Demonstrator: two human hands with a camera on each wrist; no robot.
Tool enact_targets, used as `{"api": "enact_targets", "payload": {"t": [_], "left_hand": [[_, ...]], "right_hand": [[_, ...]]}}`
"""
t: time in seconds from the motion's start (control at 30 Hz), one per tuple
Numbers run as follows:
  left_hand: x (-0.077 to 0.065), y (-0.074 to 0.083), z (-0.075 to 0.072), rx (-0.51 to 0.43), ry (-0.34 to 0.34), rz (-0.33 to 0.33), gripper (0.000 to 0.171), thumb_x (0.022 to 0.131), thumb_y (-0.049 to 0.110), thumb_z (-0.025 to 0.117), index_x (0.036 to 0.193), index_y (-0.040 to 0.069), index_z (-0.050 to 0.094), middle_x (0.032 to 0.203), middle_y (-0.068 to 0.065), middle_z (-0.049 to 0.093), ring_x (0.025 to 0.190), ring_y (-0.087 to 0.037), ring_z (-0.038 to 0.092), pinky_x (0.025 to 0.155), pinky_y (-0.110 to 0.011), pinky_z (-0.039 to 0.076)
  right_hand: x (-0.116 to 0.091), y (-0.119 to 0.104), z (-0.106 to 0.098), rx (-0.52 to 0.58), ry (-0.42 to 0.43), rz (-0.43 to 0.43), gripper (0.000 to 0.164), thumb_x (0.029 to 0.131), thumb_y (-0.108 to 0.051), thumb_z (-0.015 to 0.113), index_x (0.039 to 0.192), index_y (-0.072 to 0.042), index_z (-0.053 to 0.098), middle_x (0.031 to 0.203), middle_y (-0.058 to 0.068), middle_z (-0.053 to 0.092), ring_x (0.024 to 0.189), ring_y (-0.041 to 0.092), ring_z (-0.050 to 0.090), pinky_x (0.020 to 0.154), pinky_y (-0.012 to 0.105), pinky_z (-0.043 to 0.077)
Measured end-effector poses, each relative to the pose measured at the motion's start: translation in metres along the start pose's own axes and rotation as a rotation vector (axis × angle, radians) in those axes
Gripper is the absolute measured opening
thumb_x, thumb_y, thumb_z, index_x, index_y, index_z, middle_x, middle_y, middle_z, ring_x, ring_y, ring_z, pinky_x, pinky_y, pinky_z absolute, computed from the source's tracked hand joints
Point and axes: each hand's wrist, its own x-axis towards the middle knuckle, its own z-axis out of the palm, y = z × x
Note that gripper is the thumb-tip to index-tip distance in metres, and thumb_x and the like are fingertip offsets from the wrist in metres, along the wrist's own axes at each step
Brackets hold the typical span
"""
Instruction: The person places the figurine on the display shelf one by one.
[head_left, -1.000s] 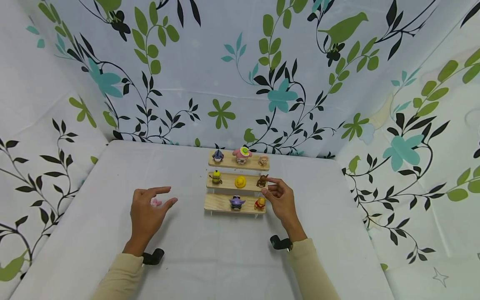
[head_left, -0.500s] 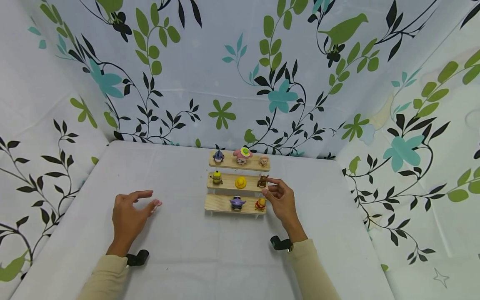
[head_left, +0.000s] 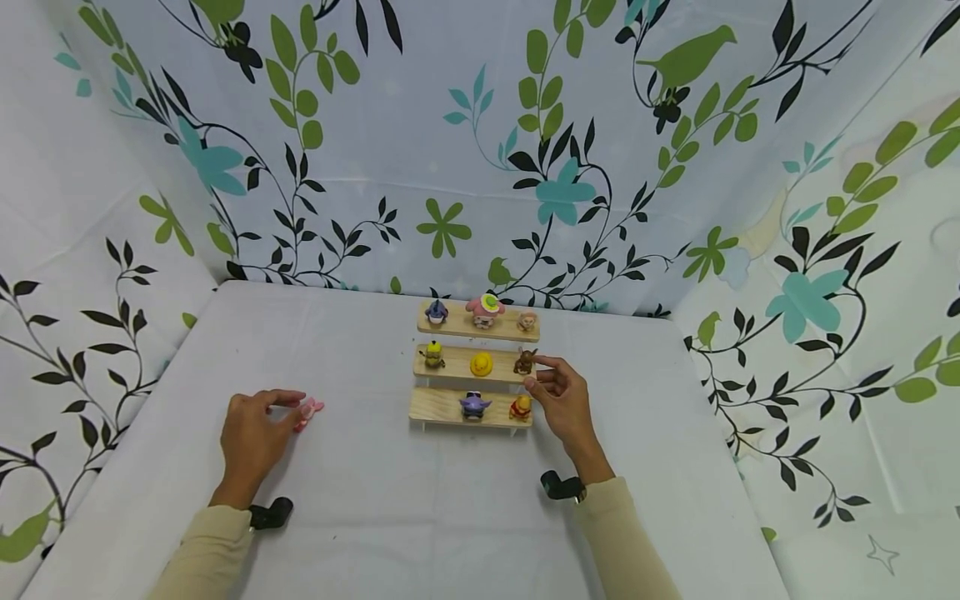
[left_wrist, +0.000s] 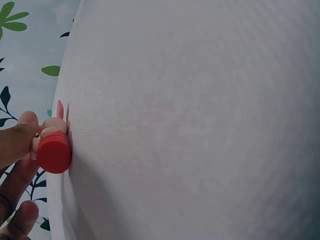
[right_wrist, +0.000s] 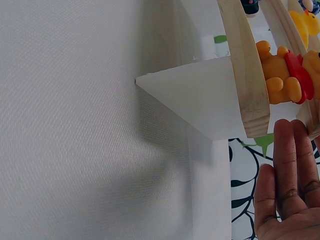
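My left hand (head_left: pixel 255 437) pinches a small pink figurine (head_left: pixel 309 412) at the table's left; its round red base (left_wrist: pixel 54 154) faces the left wrist camera. The figurine lies tipped over against the cloth. At the right end of the middle wooden shelf (head_left: pixel 453 372), the thumb and index finger of my right hand (head_left: pixel 562 400) hold a brown figurine (head_left: pixel 523 361) by its right side. Three other fingers extend beside the shelf end in the right wrist view, where the brown figurine does not show. Below it sits a yellow bear figurine in a red shirt (head_left: pixel 520 407).
A purple figurine (head_left: pixel 473 406) stands on the front shelf (head_left: pixel 435 408). The middle shelf also bears a yellow duck-like figurine (head_left: pixel 481 363) and a green-yellow one (head_left: pixel 432 355). Several figurines line the back shelf (head_left: pixel 453 323). White cloth (head_left: pixel 420 517) covers the table; a patterned curtain hangs behind.
My left hand has moved left, away from the shelves, and its spread thumb and fingers have closed on the pink figurine. The right hand has stayed at the brown figurine.
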Motion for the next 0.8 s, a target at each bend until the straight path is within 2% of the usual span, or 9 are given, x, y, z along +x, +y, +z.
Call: {"api": "enact_targets", "payload": {"t": [0.23, 0.4, 0.6, 0.8], "left_hand": [[-0.005, 0.002, -0.002, 0.022, -0.05, 0.029, 0.026, 0.085, 0.015, 0.09, 0.109, 0.005, 0.083, 0.097, -0.016, 0.079, 0.086, -0.025, 0.049, 0.065, -0.034, 0.034], [-0.01, 0.001, -0.005, 0.044, -0.094, 0.034, 0.029, 0.085, 0.02, 0.091, 0.108, 0.005, 0.083, 0.09, -0.016, 0.074, 0.082, -0.025, 0.047, 0.063, -0.033, 0.032], [-0.016, -0.003, -0.008, 0.058, -0.134, 0.05, 0.028, 0.085, 0.024, 0.092, 0.106, 0.007, 0.084, 0.091, -0.014, 0.074, 0.081, -0.024, 0.047, 0.062, -0.032, 0.033], [-0.015, -0.005, -0.008, 0.09, -0.133, 0.128, 0.031, 0.079, 0.024, 0.095, 0.103, 0.007, 0.084, 0.093, -0.014, 0.077, 0.084, -0.023, 0.049, 0.061, -0.031, 0.036]], "right_hand": [[0.0, 0.0, 0.0, -0.004, -0.004, -0.009, 0.04, 0.098, -0.022, 0.079, 0.136, -0.017, 0.068, 0.114, 0.02, 0.073, 0.091, 0.019, 0.071, 0.08, 0.024, 0.061], [0.0, 0.0, 0.0, -0.003, -0.011, -0.008, 0.04, 0.098, -0.023, 0.079, 0.136, -0.017, 0.068, 0.115, 0.02, 0.073, 0.092, 0.018, 0.072, 0.081, 0.025, 0.06], [0.001, -0.001, 0.0, -0.006, -0.012, -0.002, 0.04, 0.099, -0.022, 0.078, 0.136, -0.016, 0.068, 0.115, 0.021, 0.072, 0.092, 0.015, 0.071, 0.08, 0.021, 0.059], [0.0, -0.001, 0.001, -0.009, -0.01, 0.006, 0.039, 0.099, -0.021, 0.077, 0.137, -0.016, 0.068, 0.115, 0.021, 0.072, 0.092, 0.015, 0.071, 0.08, 0.021, 0.058]]}}
